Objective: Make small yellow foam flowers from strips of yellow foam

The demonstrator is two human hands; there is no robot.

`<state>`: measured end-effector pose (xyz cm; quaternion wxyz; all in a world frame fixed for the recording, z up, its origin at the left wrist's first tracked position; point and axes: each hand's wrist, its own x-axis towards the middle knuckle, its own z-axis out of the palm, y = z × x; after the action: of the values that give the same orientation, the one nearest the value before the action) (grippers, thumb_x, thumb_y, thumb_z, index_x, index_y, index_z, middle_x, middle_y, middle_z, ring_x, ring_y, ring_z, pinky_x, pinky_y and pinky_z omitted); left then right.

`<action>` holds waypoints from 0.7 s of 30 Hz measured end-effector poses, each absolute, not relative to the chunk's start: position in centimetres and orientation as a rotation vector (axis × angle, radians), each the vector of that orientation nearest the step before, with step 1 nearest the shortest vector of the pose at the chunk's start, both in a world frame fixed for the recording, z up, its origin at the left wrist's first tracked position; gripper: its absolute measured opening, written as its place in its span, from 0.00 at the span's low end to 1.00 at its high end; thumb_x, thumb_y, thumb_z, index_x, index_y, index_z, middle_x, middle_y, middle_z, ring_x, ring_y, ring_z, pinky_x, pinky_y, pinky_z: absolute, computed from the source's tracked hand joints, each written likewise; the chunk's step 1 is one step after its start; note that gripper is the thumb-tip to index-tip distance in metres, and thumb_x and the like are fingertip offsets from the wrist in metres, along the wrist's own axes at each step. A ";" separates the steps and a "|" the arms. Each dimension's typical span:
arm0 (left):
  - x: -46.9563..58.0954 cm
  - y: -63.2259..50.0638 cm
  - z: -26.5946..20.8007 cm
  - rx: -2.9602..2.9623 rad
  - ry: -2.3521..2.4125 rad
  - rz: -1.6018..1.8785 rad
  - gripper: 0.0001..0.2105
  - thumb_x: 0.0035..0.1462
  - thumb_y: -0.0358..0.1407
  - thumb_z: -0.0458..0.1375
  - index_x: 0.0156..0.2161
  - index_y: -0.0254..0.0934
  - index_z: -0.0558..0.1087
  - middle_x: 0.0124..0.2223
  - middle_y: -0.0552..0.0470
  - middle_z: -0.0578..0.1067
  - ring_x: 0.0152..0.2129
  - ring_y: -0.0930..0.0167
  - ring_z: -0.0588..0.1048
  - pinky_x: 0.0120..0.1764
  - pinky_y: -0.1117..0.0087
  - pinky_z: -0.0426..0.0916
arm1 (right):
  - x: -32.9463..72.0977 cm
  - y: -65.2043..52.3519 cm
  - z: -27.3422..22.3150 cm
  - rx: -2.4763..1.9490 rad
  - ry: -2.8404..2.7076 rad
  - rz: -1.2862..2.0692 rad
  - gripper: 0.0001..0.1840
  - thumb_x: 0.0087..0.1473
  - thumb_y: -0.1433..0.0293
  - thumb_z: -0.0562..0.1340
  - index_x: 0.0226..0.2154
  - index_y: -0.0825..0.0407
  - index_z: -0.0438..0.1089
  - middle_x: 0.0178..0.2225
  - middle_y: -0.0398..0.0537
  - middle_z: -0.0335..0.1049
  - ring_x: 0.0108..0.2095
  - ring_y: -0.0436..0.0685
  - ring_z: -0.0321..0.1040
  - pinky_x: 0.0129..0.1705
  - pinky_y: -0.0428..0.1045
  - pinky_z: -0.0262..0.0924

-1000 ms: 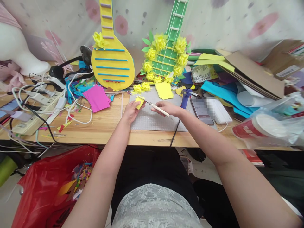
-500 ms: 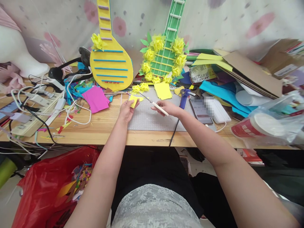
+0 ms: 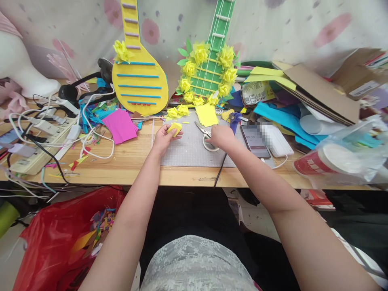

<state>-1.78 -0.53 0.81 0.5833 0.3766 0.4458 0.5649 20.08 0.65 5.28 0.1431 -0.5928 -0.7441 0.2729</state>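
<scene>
Between the thumb and fingers of my left hand [image 3: 165,138] is a small folded piece of yellow paper [image 3: 175,129]. My right hand [image 3: 222,137] is closed over one handle of the white-handled scissors [image 3: 207,133], low over the grey cutting mat [image 3: 184,153]. The scissor blades point up and left, slightly parted; my fingertips are partly hidden behind the hand. A narrow yellow scrap [image 3: 185,122] lies on the mat between my hands. Just beyond the scissors rests a stack of yellow paper squares [image 3: 207,115], with several yellow paper flowers [image 3: 178,111] to its left.
A yellow lute-shaped craft [image 3: 141,87] and a green flower-trimmed one [image 3: 209,76] lean at the back. A blue glue gun [image 3: 234,121], phone [image 3: 255,141] and bagged cup [image 3: 321,161] stand right. Magenta paper [image 3: 120,126], cables and a power strip [image 3: 45,145] lie left.
My right hand has drawn the scissors away from the yellow paper, rightward, and turned them down to the mat. A cut-off yellow scrap now lies on the mat; the held paper looks smaller.
</scene>
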 end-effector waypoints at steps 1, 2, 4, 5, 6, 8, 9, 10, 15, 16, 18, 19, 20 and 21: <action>-1.8 -0.4 1.0 0.923 1.046 1.290 0.13 0.46 0.34 0.68 0.32 0.35 0.67 0.32 0.54 0.78 0.33 0.69 0.80 0.42 0.64 0.75 | 19.8 0.5 6.0 -1.817 -2.126 0.630 0.16 0.43 0.72 0.68 0.31 0.53 0.60 0.35 0.58 0.69 0.49 0.69 0.65 0.47 0.58 0.58; -1.8 -0.3 1.3 0.973 1.047 1.255 0.12 0.46 0.34 0.68 0.32 0.35 0.68 0.32 0.53 0.78 0.33 0.69 0.80 0.41 0.64 0.75 | 19.3 0.4 6.7 -1.838 -2.117 0.563 0.17 0.44 0.70 0.68 0.33 0.53 0.60 0.36 0.57 0.70 0.47 0.67 0.67 0.48 0.58 0.59; -1.7 0.1 2.0 1.080 1.051 1.168 0.11 0.47 0.33 0.67 0.31 0.34 0.68 0.32 0.53 0.77 0.32 0.69 0.80 0.40 0.64 0.74 | 18.1 0.2 7.6 -1.592 -2.045 0.714 0.18 0.47 0.69 0.67 0.38 0.51 0.60 0.39 0.51 0.71 0.43 0.58 0.69 0.47 0.54 0.62; -1.6 0.4 2.4 1.138 1.054 1.120 0.11 0.47 0.32 0.67 0.30 0.34 0.67 0.32 0.53 0.77 0.32 0.70 0.80 0.40 0.65 0.74 | 17.5 0.3 7.7 -1.463 -1.979 0.860 0.20 0.47 0.69 0.67 0.41 0.50 0.60 0.40 0.49 0.71 0.41 0.55 0.70 0.46 0.52 0.63; -1.4 0.6 2.7 1.195 1.064 1.074 0.11 0.47 0.32 0.67 0.29 0.34 0.67 0.31 0.53 0.76 0.30 0.70 0.79 0.38 0.66 0.74 | 16.8 0.4 7.5 -1.367 -1.914 0.980 0.22 0.46 0.70 0.67 0.42 0.50 0.59 0.40 0.48 0.71 0.40 0.53 0.70 0.45 0.51 0.64; -1.1 1.2 3.3 1.324 1.090 1.001 0.10 0.46 0.30 0.66 0.27 0.34 0.68 0.28 0.54 0.74 0.27 0.71 0.77 0.36 0.67 0.73 | 15.9 1.0 6.7 -1.286 -1.812 1.110 0.24 0.44 0.70 0.68 0.43 0.50 0.59 0.38 0.45 0.70 0.37 0.51 0.70 0.43 0.50 0.65; -1.0 1.6 3.5 1.381 1.102 0.973 0.09 0.46 0.30 0.66 0.27 0.35 0.68 0.27 0.54 0.74 0.27 0.71 0.77 0.35 0.67 0.73 | 15.6 1.4 6.2 -1.264 -1.780 1.126 0.24 0.44 0.70 0.68 0.43 0.50 0.59 0.37 0.44 0.70 0.36 0.51 0.69 0.43 0.50 0.66; -0.8 1.9 3.7 1.429 1.107 0.947 0.09 0.46 0.30 0.66 0.26 0.35 0.69 0.27 0.53 0.74 0.26 0.71 0.76 0.36 0.66 0.73 | 15.4 1.8 5.6 -1.265 -1.748 1.123 0.23 0.44 0.70 0.67 0.43 0.50 0.59 0.35 0.42 0.69 0.36 0.51 0.69 0.43 0.50 0.66; -0.3 4.4 4.2 1.627 1.265 0.980 0.10 0.39 0.26 0.67 0.28 0.37 0.73 0.28 0.53 0.74 0.31 0.67 0.74 0.48 0.61 0.68 | 16.7 3.2 4.1 -1.377 -1.596 0.947 0.19 0.48 0.72 0.62 0.44 0.48 0.60 0.33 0.40 0.69 0.37 0.50 0.69 0.45 0.51 0.66; -0.1 5.0 4.2 1.687 1.340 0.982 0.11 0.38 0.24 0.67 0.29 0.38 0.73 0.30 0.53 0.74 0.33 0.65 0.74 0.50 0.60 0.66 | 17.1 3.2 4.0 -1.407 -1.550 0.880 0.19 0.49 0.72 0.61 0.45 0.48 0.59 0.35 0.41 0.69 0.38 0.50 0.69 0.46 0.51 0.65; 0.4 6.1 4.0 1.799 1.465 0.942 0.13 0.38 0.21 0.64 0.29 0.39 0.72 0.31 0.52 0.74 0.39 0.61 0.74 0.54 0.58 0.61 | 17.9 3.0 3.7 -1.457 -1.449 0.762 0.19 0.50 0.72 0.59 0.47 0.48 0.58 0.37 0.44 0.68 0.39 0.50 0.69 0.47 0.50 0.64; 0.7 6.5 3.8 1.844 1.506 0.916 0.13 0.38 0.20 0.63 0.28 0.40 0.72 0.30 0.51 0.74 0.42 0.59 0.73 0.55 0.57 0.59 | 18.1 2.9 3.5 -1.475 -1.406 0.720 0.20 0.51 0.72 0.58 0.47 0.49 0.57 0.39 0.45 0.68 0.41 0.50 0.69 0.48 0.49 0.64; 1.1 6.9 3.5 1.885 1.533 0.880 0.14 0.38 0.19 0.62 0.28 0.40 0.71 0.31 0.50 0.74 0.45 0.58 0.72 0.56 0.56 0.57 | 18.3 2.7 3.2 -1.489 -1.371 0.689 0.20 0.52 0.71 0.57 0.48 0.49 0.57 0.40 0.46 0.68 0.42 0.51 0.69 0.48 0.49 0.64; 1.6 7.3 3.2 1.919 1.555 0.846 0.14 0.38 0.18 0.61 0.27 0.40 0.70 0.31 0.48 0.74 0.47 0.56 0.70 0.57 0.54 0.56 | 18.5 2.6 2.8 -1.501 -1.347 0.667 0.19 0.54 0.70 0.56 0.49 0.49 0.56 0.41 0.47 0.67 0.43 0.51 0.69 0.49 0.49 0.63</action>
<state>1.55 7.28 3.19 0.2622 0.7093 0.5748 0.3127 18.50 2.56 2.81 0.4870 -0.6173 -0.5537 0.2741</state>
